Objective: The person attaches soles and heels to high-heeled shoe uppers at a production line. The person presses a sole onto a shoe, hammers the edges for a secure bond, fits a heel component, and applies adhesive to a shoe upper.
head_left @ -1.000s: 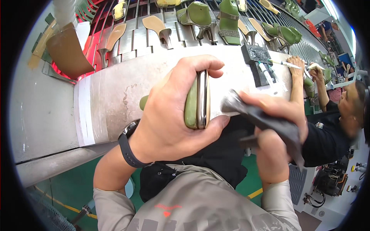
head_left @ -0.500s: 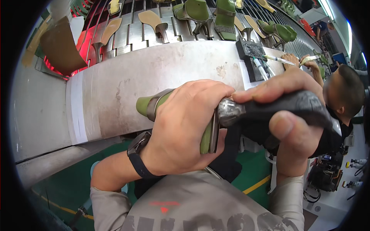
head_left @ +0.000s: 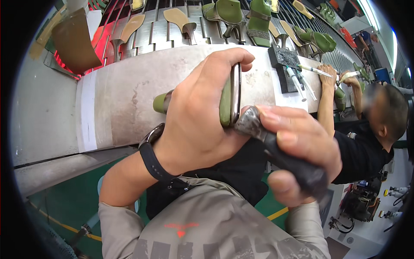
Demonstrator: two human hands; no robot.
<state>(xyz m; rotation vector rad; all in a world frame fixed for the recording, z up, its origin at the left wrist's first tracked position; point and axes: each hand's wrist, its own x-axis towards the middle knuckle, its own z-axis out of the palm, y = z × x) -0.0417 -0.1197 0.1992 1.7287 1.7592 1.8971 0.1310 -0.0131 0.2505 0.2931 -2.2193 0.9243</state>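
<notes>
My left hand [head_left: 196, 110] is wrapped round a green shoe [head_left: 225, 103], whose toe or heel end shows past my wrist side. A shiny dark metallic edge runs along the shoe's right-hand end; the rest is hidden under my palm. My right hand [head_left: 308, 140] grips a stubby black tool [head_left: 291, 157] with a worn, silvery rounded end. That end is at the lower corner of the shoe's edge, seemingly touching it. The tool's exact kind does not show.
Beyond the pale worktop [head_left: 116, 103] runs a slatted metal conveyor [head_left: 155, 32] bearing tan heeled insoles [head_left: 176, 18] and green sandals [head_left: 260, 21]. A black block [head_left: 283, 60] with several syringes [head_left: 295, 82] lies at right. A co-worker [head_left: 366, 138] sits beyond it.
My left hand has tipped the shoe, so its edge stands more upright and higher. The tool in my right hand has swung down from beside the shoe to its lower corner.
</notes>
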